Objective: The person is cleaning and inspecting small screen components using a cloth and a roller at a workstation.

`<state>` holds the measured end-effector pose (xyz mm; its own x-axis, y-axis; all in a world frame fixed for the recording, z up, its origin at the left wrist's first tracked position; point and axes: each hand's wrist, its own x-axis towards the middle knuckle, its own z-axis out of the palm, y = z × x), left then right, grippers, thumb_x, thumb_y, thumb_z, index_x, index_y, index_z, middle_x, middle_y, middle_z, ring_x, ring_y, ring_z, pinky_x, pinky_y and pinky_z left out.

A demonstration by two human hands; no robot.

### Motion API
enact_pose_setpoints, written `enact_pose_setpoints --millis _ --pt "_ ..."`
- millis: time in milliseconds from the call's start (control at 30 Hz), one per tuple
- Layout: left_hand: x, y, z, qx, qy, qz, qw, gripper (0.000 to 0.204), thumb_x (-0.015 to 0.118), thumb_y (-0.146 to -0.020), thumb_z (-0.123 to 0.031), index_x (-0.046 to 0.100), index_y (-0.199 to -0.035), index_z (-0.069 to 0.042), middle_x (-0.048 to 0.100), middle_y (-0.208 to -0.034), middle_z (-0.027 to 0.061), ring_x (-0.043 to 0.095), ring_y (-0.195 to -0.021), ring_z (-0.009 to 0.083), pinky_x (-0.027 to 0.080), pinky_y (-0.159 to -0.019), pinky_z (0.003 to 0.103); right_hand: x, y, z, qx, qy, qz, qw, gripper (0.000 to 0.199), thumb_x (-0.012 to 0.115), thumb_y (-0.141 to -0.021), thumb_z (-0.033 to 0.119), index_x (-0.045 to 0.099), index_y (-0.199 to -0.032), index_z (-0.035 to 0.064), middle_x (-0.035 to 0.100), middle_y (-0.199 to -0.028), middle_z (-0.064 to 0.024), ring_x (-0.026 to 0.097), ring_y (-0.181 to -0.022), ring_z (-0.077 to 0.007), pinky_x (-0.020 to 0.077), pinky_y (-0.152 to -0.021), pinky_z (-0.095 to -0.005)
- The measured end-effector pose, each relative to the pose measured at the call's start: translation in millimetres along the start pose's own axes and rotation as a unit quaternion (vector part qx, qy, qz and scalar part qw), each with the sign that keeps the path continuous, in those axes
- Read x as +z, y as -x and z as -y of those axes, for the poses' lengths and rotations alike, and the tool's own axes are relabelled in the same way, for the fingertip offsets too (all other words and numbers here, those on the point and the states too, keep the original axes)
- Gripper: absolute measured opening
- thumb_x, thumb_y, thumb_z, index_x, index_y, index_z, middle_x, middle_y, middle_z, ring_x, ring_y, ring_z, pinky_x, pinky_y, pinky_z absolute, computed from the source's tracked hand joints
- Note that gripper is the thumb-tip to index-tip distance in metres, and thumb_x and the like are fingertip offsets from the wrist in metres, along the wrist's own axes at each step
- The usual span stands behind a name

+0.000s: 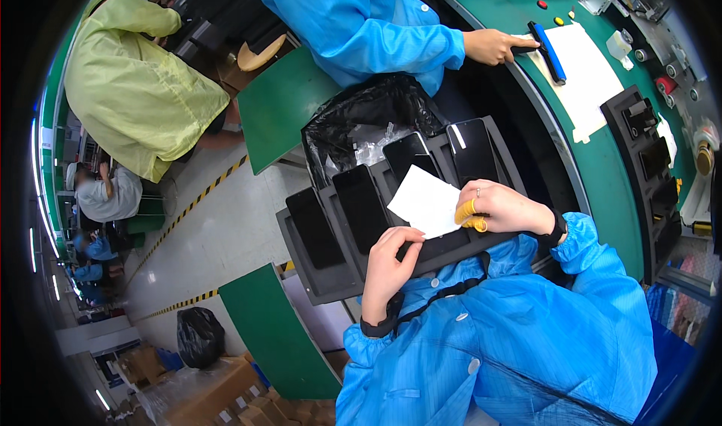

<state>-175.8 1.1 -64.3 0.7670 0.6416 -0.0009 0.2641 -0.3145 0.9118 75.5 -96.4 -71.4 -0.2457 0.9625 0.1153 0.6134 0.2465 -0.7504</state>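
The person's right hand (505,209), with yellow finger cots (468,214) on thumb and forefinger, was pinched shut on the near edge of a white sheet (427,200), which lay flat over a dark phone in the black foam tray (331,279) under both hands. The left hand (388,264) rested just beside it, fingers curled down with the tips touching the sheet's lower corner and the tray below; whether it gripped anything could not be told. The two hands stood close but apart, the sheet between them. Beyond the left hand, two black phones (362,208) lay face up in their slots, and beyond the right hand two more phones (472,149) sat at the tray's far end. Past those, a black plastic bag (353,118) gaped open with clear wrappers in it. Well away from the right hand, on the green bench (602,185), a co-worker's hand (492,46) in a blue sleeve touched a blue-and-black tool (547,50) lying on a white mat (587,80). Far off on the left-hand side, a person in a yellow-green coat (135,87) bent over.
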Motion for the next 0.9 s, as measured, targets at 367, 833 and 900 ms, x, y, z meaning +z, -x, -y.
enact_pose_setpoints --millis 367,833,900 --pt "4 8 7 -0.046 0.109 0.017 0.993 0.005 0.049 -0.095 -0.001 0.047 -0.1 0.0 0.068 -0.114 0.0175 0.06 -0.085 0.0117 0.047 -0.08 0.024 -7 -11 10 0.071 -0.096 -0.021 0.993 0.018 0.063 -0.09 0.009 0.062 -0.103 -0.0028 0.067 -0.094 -0.0197 0.066 -0.09 -0.0348 0.0522 -0.08 -0.0393" --pt "31 6 7 -0.11 0.227 -0.148 0.956 0.009 0.046 -0.1 -0.004 0.048 -0.106 0.001 0.06 -0.09 0.0081 0.063 -0.079 0.0093 0.055 -0.069 0.024 7 -35 8 0.154 -0.182 -0.08 0.968 0.019 0.058 -0.094 0.011 0.057 -0.109 -0.0004 0.065 -0.092 -0.0109 0.063 -0.085 -0.0182 0.0493 -0.077 -0.0311" --pt "33 -9 1 -0.186 0.099 -0.165 0.963 0.008 0.053 -0.095 -0.003 0.054 -0.102 0.0 0.058 -0.095 0.0085 0.061 -0.084 0.0137 0.054 -0.072 0.028 8 -48 -7 0.154 -0.123 -0.085 0.977 0.019 0.061 -0.091 0.009 0.06 -0.107 -0.0008 0.065 -0.091 -0.0137 0.064 -0.083 -0.0218 0.0495 -0.075 -0.0319"
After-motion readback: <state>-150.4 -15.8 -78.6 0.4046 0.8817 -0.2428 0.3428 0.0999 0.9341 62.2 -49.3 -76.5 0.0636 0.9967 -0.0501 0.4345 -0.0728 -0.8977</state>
